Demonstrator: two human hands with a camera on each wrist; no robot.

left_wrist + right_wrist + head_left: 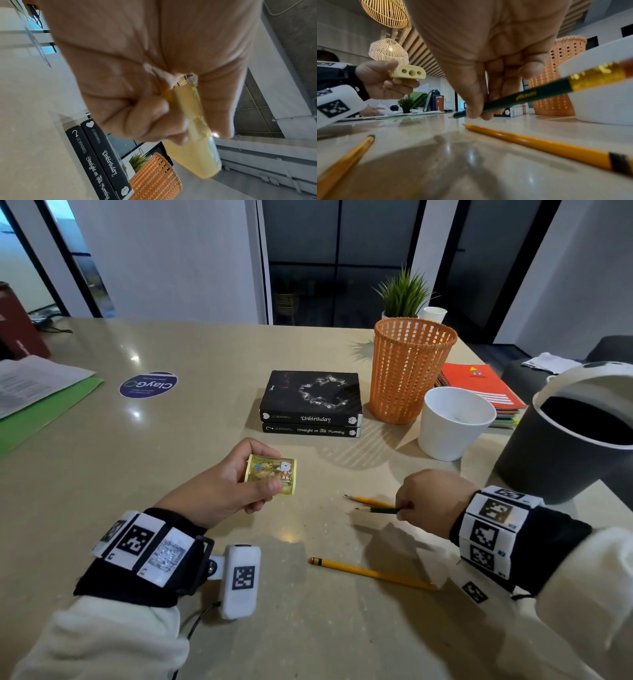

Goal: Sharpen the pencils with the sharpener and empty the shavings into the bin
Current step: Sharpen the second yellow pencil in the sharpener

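Observation:
My left hand (256,474) grips a yellow sharpener (274,474) with a cartoon bear sticker, held above the table. In the right wrist view the sharpener (409,73) shows three holes on its end face. My right hand (402,508) pinches a green pencil (383,510) near its point; the point sits low by the table and the eraser end (597,77) is raised. A yellow pencil (370,501) lies just beyond it. Another yellow pencil (373,573) lies nearer me. A dark grey bin (555,453) with a white lid stands at the right.
An orange mesh basket (407,371), a white cup (452,422) and two stacked black books (311,402) stand behind the hands. Notebooks (479,385) lie at the far right, papers and a green folder (41,402) at the left, and a small plant (404,292) at the back.

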